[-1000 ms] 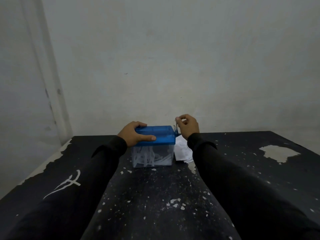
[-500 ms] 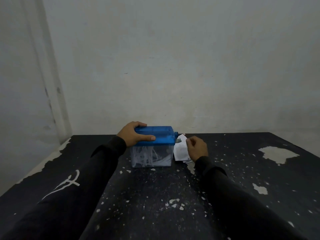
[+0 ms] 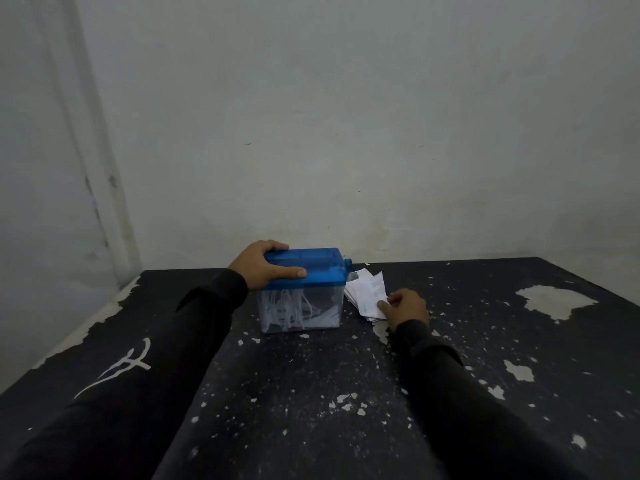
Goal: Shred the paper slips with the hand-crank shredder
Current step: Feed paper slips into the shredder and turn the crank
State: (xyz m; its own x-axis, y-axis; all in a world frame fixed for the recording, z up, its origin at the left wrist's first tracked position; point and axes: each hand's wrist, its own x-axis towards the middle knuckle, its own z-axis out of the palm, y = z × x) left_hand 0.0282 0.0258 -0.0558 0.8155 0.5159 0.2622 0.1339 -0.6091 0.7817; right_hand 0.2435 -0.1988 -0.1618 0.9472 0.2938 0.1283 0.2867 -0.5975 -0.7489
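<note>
At the bottom of the frame two black sleeves reach up across a dark table point(image 3: 311, 393) whose paint has flaked off in pale patches. Its lower and right stretches give open room for either arm to move. Just above centre right, the right hand point(image 3: 405, 308) rests on the near edge of a small pile of paper slips point(image 3: 367, 294), thumb and fingertips touching the top sheet; whether a slip is actually pinched cannot be told. Left of centre, the left hand point(image 3: 259, 268) is curled over the left end of the blue lid of the shredder point(image 3: 304, 289), steadying it.

The clear bin under that lid already holds a tangle of white strips, so part of the job looks done. The pile beside it shows several slips still to feed. The crank stub at the lid's right end sits free, touched by neither hand.

The shredder stands near the table's far edge, close to the pale wall point(image 3: 346, 133), so there is little room behind it. The table's left edge runs diagonally, well apart from the work.
</note>
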